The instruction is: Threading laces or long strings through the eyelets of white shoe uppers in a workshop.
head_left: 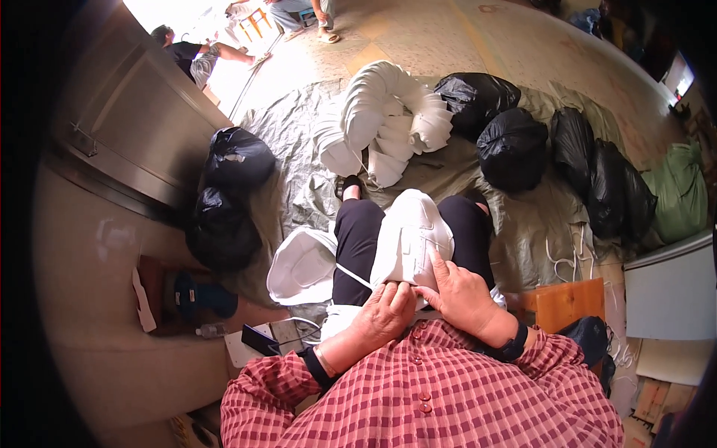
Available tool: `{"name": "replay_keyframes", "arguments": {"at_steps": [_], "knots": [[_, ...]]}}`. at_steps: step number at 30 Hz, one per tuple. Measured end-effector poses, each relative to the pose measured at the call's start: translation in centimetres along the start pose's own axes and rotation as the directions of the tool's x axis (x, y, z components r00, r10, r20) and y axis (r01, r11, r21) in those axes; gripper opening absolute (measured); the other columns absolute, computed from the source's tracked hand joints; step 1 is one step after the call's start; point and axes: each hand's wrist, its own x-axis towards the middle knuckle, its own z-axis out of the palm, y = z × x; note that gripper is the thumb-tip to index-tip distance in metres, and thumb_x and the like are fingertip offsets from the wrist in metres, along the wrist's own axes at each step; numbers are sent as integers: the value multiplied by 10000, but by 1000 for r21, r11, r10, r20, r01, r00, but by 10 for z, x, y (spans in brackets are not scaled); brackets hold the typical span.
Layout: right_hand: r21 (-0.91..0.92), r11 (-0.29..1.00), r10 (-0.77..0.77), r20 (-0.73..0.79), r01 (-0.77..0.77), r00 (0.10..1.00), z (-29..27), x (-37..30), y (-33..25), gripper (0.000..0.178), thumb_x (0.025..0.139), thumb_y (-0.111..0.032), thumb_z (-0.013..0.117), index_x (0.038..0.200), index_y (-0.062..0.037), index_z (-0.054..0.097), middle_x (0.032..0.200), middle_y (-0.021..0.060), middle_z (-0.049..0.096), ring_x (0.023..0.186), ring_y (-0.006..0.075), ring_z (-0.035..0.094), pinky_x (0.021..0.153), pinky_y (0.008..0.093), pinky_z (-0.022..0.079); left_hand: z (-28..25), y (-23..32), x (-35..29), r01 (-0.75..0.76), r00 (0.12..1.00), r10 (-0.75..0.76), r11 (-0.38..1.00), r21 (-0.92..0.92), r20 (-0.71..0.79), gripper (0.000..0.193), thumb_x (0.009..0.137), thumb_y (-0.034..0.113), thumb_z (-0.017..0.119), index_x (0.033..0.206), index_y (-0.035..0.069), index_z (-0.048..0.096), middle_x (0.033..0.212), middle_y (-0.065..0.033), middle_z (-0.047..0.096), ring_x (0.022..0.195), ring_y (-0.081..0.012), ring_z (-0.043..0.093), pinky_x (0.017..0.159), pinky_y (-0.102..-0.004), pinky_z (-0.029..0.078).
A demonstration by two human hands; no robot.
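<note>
A white shoe upper [407, 243] lies across my lap between my thighs, its rounded toe end pointing away from me. At its near edge the fingers of my left hand [385, 312] are curled, gripping the material. My right hand [464, 295] holds the same edge from the right side, thumb low and index finger laid along the upper. The fingertips of both hands almost meet. What lies beneath them is hidden. Another white upper [301, 267] rests beside my left leg, and a white cord runs from it toward my left hand.
Nested white uppers [381, 112] form a curved stack on the grey-green sheet [295, 138] ahead. Black bags [511, 149] stand to the right, more black bags [224, 224] to the left. A wooden stool [571, 302] is at my right. Two people sit near the doorway.
</note>
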Motion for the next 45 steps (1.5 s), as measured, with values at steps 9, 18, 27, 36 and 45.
{"name": "replay_keyframes", "arguments": {"at_steps": [9,18,27,36,45], "knots": [[10,1000,21,4,-21,1000,3,0,2,835,937,-441,647,1516,52,301,944,218,654,802,348,684,704,423,560,-4,-17,32,236,891,-28,881,-411,453,209,854,123,631,955,-58,612,906,-202,676,861,-341,692,819,-433,543],[203,957,188,113,-208,976,0,3,3,858,982,-505,567,1513,91,253,1046,335,633,925,471,672,808,503,559,8,-5,43,110,887,-20,980,-169,462,144,795,148,663,855,26,710,766,-120,676,713,-239,704,589,-365,551],[137,970,189,78,-199,979,22,17,12,741,975,-385,570,1415,172,355,955,321,648,809,442,694,716,477,589,-8,-10,45,-126,933,134,991,-48,335,156,813,166,624,898,41,667,883,-78,641,843,-219,662,709,-336,540],[1,994,104,142,-105,984,10,18,15,664,953,-278,601,1385,178,385,728,250,669,628,373,684,594,454,564,4,-41,20,455,883,-402,860,-230,244,631,826,249,730,1329,-58,504,884,-94,602,851,-260,584,792,-383,458],[106,988,95,149,-112,984,24,24,21,653,949,-227,576,1379,213,358,689,250,649,622,395,676,616,458,575,32,-41,16,354,933,-358,889,-291,43,370,808,96,663,1131,-69,588,715,-67,540,651,-236,555,607,-376,458]]}}
